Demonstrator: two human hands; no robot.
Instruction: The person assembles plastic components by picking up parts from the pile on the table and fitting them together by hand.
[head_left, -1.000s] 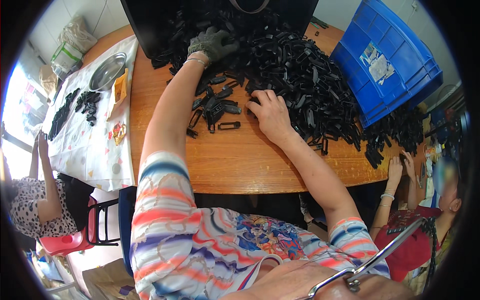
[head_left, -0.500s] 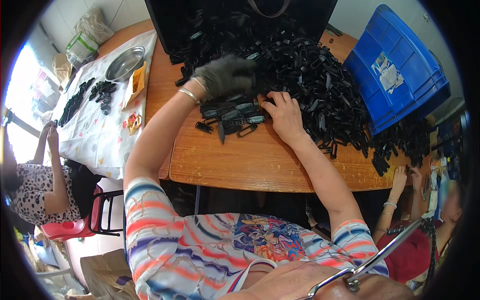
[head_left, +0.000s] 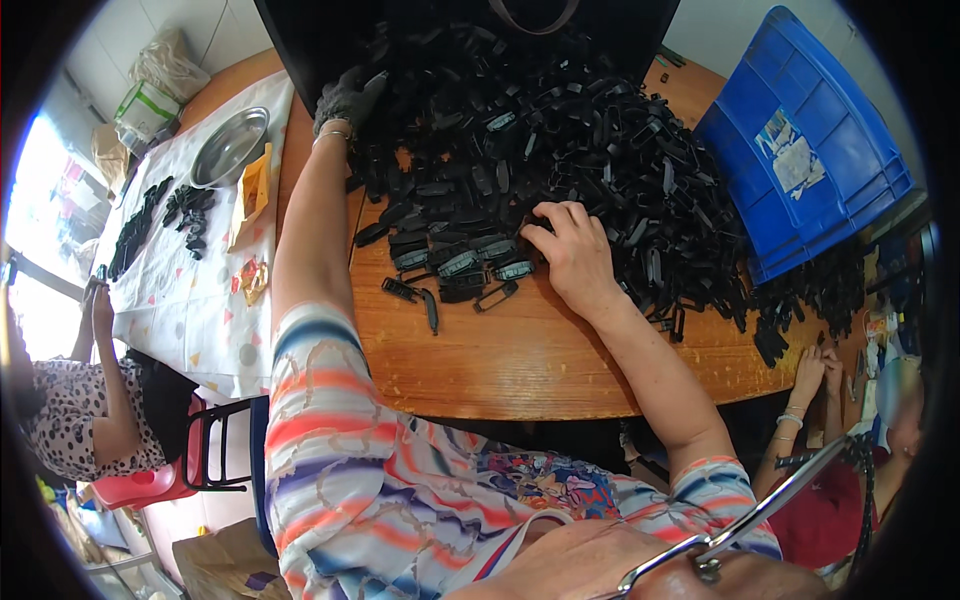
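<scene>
Reaching farther now, left hand (head_left: 345,98) enters black parts pile (head_left: 560,150); blue crate (head_left: 800,140) beside.

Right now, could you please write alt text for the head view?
A person's gloved left hand reaches into a large heap of small black plastic clips on a round wooden table, while the bare right hand rests at the heap's edge; a blue plastic crate stands right.

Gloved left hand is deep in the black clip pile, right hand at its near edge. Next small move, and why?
Probably rake the left hand back toward the body, dragging clips from the pile to the loose row beside the right hand; the table there is bare.
</scene>
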